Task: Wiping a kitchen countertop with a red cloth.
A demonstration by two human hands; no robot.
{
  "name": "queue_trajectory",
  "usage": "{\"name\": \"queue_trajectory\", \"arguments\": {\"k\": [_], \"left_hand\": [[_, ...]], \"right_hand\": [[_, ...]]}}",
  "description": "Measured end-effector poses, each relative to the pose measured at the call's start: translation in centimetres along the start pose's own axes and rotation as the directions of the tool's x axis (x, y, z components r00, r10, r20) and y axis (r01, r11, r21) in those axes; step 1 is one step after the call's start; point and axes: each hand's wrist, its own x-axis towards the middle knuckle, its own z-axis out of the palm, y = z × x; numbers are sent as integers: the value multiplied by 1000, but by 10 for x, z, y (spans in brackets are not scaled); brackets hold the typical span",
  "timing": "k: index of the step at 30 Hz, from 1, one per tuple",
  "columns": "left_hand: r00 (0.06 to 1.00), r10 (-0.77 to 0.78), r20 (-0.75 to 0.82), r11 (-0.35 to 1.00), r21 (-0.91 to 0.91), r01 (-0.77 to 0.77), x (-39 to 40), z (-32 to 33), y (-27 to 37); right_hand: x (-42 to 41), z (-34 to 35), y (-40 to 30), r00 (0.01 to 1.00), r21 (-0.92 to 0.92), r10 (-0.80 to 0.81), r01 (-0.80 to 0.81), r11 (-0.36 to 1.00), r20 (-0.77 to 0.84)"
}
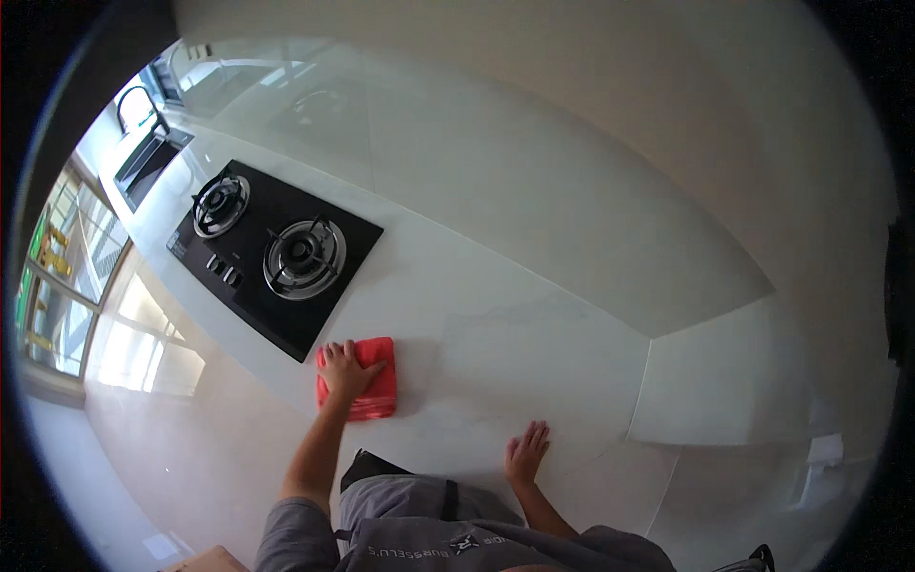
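Note:
A folded red cloth (377,397) lies on the white countertop (472,343), just off the near right corner of the gas cooktop. My left hand (344,372) presses down on it from above, thumb spread and fingertips at the cloth's far edge. Nothing is in my right hand (527,452); it rests palm down at the counter's front edge with the thumb apart. The black glass cooktop (286,314) has two burners. One is the near burner (304,259), the other the far burner (219,204), and two control knobs (224,271) sit by the front edge.
Past the cooktop, a dark sink (146,168) is set into the counter below a curved faucet (143,107). A glossy wall panel (500,186) runs along the counter's back. A side wall (715,386) closes its right end. Glazed doors (71,286) stand at far left beyond the shiny floor (186,422).

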Motion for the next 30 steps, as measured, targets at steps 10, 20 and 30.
{"name": "queue_trajectory", "arguments": {"k": [10,20,30], "left_hand": [[506,366,781,828,-522,206,-128,42,112],[925,-20,380,999,41,5,-93,40,8],[843,-160,514,979,-25,200,-91,27,-6]], "right_hand": [[38,-56,-69,956,430,-187,73,900,228],[78,-73,-20,915,183,97,-180,966,391],[179,-83,93,662,165,744,-747,644,92]]}}
